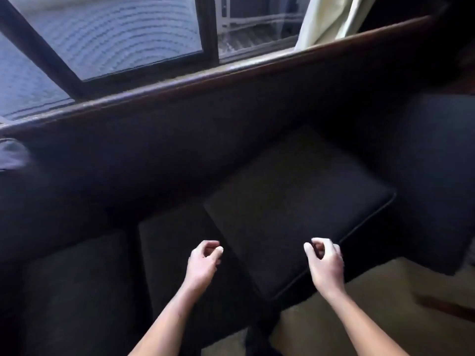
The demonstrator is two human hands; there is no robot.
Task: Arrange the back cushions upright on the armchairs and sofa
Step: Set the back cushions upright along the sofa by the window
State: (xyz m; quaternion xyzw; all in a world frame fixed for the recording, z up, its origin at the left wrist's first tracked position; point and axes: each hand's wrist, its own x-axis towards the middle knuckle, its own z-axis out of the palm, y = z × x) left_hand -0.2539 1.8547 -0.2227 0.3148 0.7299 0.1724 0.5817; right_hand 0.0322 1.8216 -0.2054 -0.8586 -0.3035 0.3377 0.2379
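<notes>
Over flat cushion (295,209), both hands loosely curled

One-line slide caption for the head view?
Both hands, left hand and right hand, hover half-curled and empty over a dark cushion lying flat on the sofa below a window.

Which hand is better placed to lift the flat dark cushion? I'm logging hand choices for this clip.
Probably right. The right hand hovers with curled fingers over the near edge of the dark cushion. The left hand is beside its corner, over the lower seat, holding nothing.

Both hands (204,263) (324,263) forward, fingers loosely curled
</notes>
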